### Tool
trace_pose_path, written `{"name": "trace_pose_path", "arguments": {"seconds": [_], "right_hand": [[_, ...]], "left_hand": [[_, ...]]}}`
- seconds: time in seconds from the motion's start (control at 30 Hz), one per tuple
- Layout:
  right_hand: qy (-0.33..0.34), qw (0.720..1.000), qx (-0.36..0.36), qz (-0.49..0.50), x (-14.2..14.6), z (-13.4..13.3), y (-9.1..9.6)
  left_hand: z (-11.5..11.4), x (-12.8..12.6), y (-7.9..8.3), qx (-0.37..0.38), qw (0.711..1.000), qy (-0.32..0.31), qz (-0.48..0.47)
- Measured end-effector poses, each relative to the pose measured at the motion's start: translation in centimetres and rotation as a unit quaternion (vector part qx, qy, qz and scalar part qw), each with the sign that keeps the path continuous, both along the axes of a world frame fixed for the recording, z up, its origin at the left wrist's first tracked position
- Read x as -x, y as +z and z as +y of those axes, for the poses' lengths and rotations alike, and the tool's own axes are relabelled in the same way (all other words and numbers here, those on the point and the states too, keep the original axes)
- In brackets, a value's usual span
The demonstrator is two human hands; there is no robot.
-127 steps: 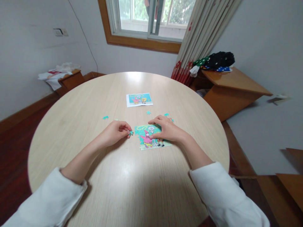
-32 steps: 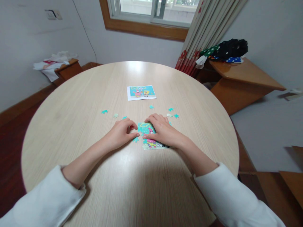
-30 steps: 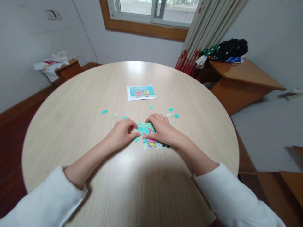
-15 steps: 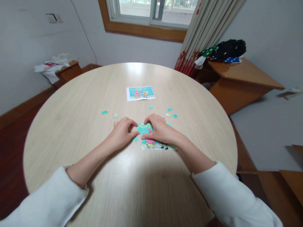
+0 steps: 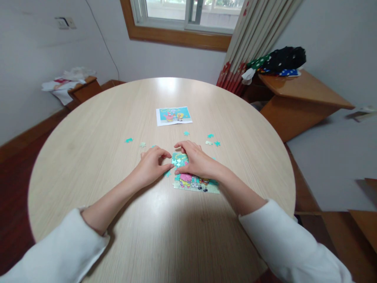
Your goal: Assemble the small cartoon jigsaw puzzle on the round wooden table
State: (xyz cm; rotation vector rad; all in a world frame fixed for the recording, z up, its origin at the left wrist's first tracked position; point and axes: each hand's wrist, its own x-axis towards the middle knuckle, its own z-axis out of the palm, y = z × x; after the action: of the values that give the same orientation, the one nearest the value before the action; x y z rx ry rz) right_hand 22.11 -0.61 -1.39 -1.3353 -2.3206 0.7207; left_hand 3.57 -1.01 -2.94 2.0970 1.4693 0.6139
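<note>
A partly assembled jigsaw puzzle (image 5: 186, 182) with a pink and a yellow cartoon figure lies flat on the table in front of me. My right hand (image 5: 199, 160) rests over its upper and right part, thumb and index finger spread apart, hiding much of the picture. At the left edge is my left hand (image 5: 153, 166), its thumb and index finger apart with the tips close to the puzzle's border. A loose turquoise piece (image 5: 167, 173) lies just below the left thumb. Whether the left fingertips touch the puzzle I cannot tell.
Beyond the hands lies a printed reference picture (image 5: 174, 116). Loose puzzle pieces sit at the left, such as a turquoise one (image 5: 129, 140), and at the right, such as another turquoise one (image 5: 217, 144). The round table (image 5: 88, 157) stands near a wooden cabinet (image 5: 306, 90).
The puzzle has turned slightly, its lower left corner shifting left and toward me. My right index finger has stretched farther left and away from me; my left hand has hardly moved.
</note>
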Motion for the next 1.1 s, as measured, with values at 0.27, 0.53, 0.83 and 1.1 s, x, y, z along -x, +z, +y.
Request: {"name": "trace_pose_path", "arguments": {"seconds": [0.27,0.53,0.83,1.1], "right_hand": [[0.014,0.999,-0.002,0.031,0.1,-0.2,0.1],[0.019,1.000,0.011,0.016,0.0,-0.2,0.0],[0.005,1.000,-0.003,0.012,0.0,0.1,-0.4],[-0.002,0.999,-0.001,0.038,0.0,0.7,-1.0]], "left_hand": [[0.0,-0.1,-0.1,0.011,1.000,0.010,-0.020],[-0.1,-0.4,0.7,0.047,0.998,0.028,-0.019],[-0.1,-0.6,1.2,0.086,0.995,0.025,-0.037],[-0.3,-0.8,1.5,0.106,0.993,0.036,-0.029]]}}
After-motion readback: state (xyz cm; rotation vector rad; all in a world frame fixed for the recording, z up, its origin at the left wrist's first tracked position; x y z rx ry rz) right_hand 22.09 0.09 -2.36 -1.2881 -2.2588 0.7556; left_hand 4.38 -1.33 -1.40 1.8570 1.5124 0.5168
